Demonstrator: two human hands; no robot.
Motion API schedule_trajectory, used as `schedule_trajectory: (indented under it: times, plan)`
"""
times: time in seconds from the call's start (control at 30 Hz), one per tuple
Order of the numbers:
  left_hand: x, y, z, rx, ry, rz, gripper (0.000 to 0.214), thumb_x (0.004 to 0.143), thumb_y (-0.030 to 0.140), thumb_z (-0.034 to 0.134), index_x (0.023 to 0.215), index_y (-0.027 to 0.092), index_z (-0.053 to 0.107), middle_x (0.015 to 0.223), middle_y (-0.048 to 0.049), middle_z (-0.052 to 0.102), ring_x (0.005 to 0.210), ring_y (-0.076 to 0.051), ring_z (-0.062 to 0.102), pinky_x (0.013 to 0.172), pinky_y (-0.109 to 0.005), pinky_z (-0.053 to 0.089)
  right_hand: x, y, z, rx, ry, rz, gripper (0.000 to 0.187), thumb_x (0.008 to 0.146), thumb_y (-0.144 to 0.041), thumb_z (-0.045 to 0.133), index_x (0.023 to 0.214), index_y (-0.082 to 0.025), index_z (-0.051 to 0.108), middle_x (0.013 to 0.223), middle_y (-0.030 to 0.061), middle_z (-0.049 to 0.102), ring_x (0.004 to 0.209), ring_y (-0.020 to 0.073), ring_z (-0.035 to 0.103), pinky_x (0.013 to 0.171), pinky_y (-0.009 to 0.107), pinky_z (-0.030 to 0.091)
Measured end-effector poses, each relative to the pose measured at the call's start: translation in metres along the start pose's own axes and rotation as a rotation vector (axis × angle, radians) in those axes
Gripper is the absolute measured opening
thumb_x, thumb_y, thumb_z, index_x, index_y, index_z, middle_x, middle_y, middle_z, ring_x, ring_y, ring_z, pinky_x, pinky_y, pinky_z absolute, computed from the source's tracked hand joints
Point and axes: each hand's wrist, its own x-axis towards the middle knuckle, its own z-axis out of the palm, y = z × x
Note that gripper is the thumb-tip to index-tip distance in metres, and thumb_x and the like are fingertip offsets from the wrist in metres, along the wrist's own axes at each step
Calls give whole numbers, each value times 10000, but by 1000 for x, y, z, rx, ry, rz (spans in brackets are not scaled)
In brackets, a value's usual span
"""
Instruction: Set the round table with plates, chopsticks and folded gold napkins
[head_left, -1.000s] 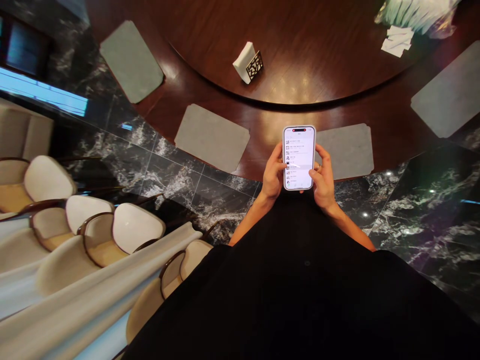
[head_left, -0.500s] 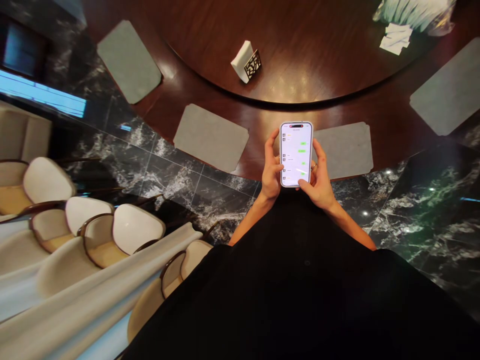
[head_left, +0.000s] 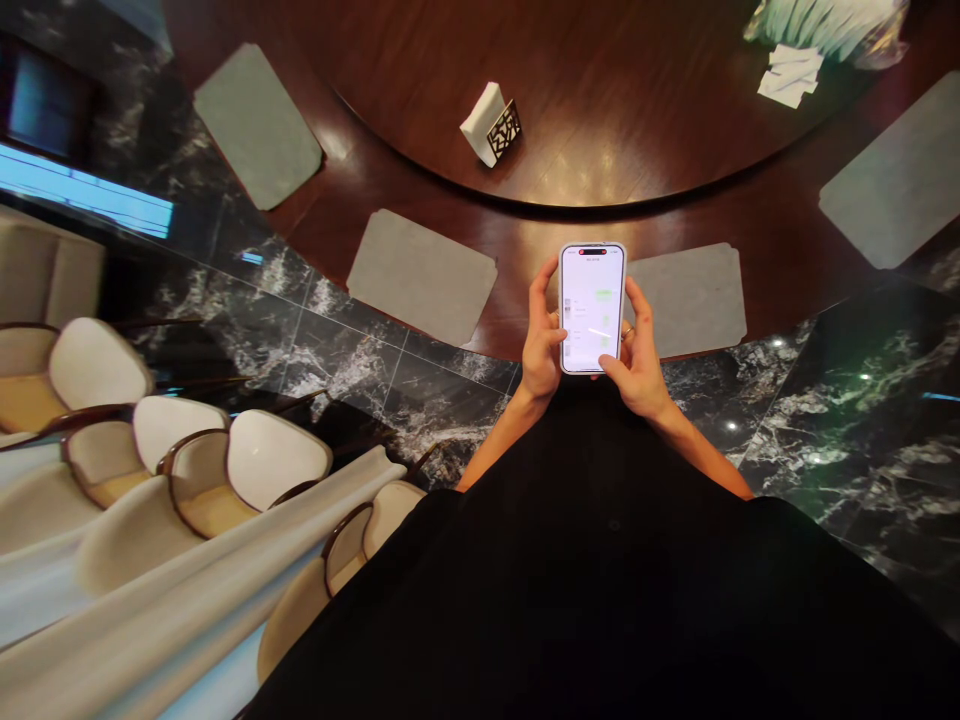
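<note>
A smartphone (head_left: 592,300) with a lit, mostly white chat screen is held upright between both hands, over the near edge of the dark wooden table (head_left: 525,340). My left hand (head_left: 541,345) grips its left side, the thumb lying against the screen's edge. On the opposite side my right hand (head_left: 641,355) is closed around the phone, and its thumb rests on the bottom of the screen. The fingers behind the phone are mostly hidden. A grey placemat (head_left: 690,300) lies just right of the right hand, and another grey placemat (head_left: 424,275) lies farther left.
A napkin holder (head_left: 491,125) with white napkins stands on the round turntable (head_left: 600,120). White packets (head_left: 791,75) lie beside a clear plastic bag (head_left: 836,25). Several cushioned chairs (head_left: 277,460) and a long pale cloth (head_left: 210,580) occupy the left. Dark marble flooring (head_left: 450,385) surrounds the table.
The chat on the phone screen has changed: fewer, fainter message bubbles show now. Both hands stay around the phone in nearly the same place.
</note>
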Motion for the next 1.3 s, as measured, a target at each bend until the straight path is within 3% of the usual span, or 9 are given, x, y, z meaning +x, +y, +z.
schedule_trajectory:
  times: [0.33,0.53,0.77,0.9,1.03,1.13,1.3]
  plan:
    - [0,-1,-1,3,-21,-18,1164,812,716,819,1793,362,301,1404,-126,774,1176,-406,798,847,-469,682,3,3,0,-47,-6,-40,1220,994,-676,763,1851,-452,-77,1608,146,619,1234,379,766,855,564,765]
    - [-1,-1,0,-5,1,-14,1162,821,712,824,1802,369,304,1448,-131,761,1225,-412,793,878,-480,683,2,0,1,-37,43,-13,1267,939,-661,853,1853,-439,4,1600,156,622,1195,370,778,824,540,769]
    - [-2,0,1,26,0,-32,1200,819,696,823,1825,363,259,1486,-139,758,1244,-433,798,859,-495,718,1,1,0,-112,5,-70,1266,956,-723,796,1843,-451,-65,1605,153,621,1161,365,790,800,529,765]
    - [-3,-6,-6,45,-67,-3,1259,808,630,871,1841,364,202,1501,-139,750,1250,-427,798,866,-481,722,3,5,-2,-85,51,-75,1264,932,-759,825,1834,-439,-1,1633,166,600,1238,391,775,836,530,765]
    - [-1,-17,-13,101,-199,74,1296,870,648,826,1859,397,26,1604,-144,684,1296,-405,787,940,-514,718,7,14,-4,-96,88,-142,1240,915,-827,812,1822,-447,56,1706,151,535,1309,390,747,892,529,766]
    - [0,-22,-15,158,-275,125,1296,916,666,773,1850,413,-89,1651,-147,648,1273,-392,796,957,-533,719,6,20,-6,-113,69,-173,1188,952,-832,757,1827,-445,53,1665,143,582,1266,378,772,869,523,771]
    - [1,-23,-14,211,-275,153,1260,950,663,757,1849,437,-97,1677,-132,637,1267,-389,799,969,-544,725,1,20,-7,-65,55,-134,1246,931,-771,812,1833,-449,15,1561,145,664,1162,385,812,781,536,773]
